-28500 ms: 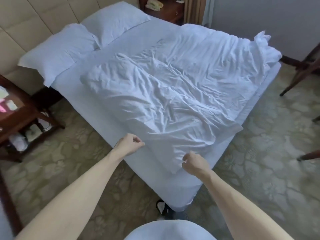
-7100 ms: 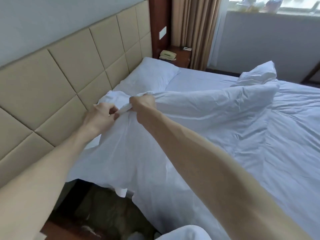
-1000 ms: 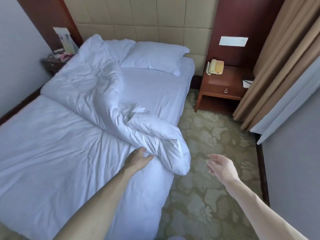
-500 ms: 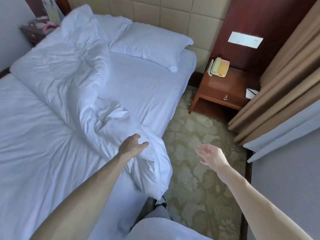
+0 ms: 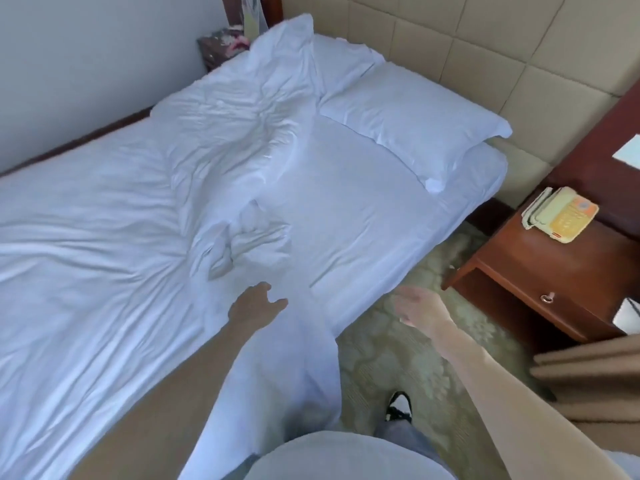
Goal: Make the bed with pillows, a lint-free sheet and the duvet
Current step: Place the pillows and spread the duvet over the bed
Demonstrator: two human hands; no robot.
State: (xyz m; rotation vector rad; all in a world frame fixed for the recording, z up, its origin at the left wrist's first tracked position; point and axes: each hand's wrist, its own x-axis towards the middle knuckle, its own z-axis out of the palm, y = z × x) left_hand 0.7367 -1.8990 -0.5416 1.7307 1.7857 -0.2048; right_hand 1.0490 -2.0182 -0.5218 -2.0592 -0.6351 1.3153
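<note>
The white duvet (image 5: 131, 230) lies crumpled over the left part of the bed, its near corner hanging down the bed's side. Bare white sheet (image 5: 349, 209) shows on the right, below the pillows. One pillow (image 5: 415, 126) lies flat against the headboard. A raised duvet corner partly covers the second pillow (image 5: 346, 64). My left hand (image 5: 256, 306) rests on the duvet near the bed's edge, fingers loosely curved and holding nothing that I can see. My right hand (image 5: 420, 311) hovers open over the carpet beside the bed.
A wooden nightstand (image 5: 554, 278) with a telephone (image 5: 561, 214) stands at the right. A beige curtain (image 5: 588, 375) hangs near my right arm. Behind the pillows is a padded headboard (image 5: 485, 46). Another cluttered nightstand (image 5: 221, 46) sits in the far corner. My shoe (image 5: 398, 407) is on the patterned carpet.
I have stepped toward the head of the bed. The bunched duvet fold under my left hand has flattened, and its corner now hangs down the bed's side. My right hand stays open.
</note>
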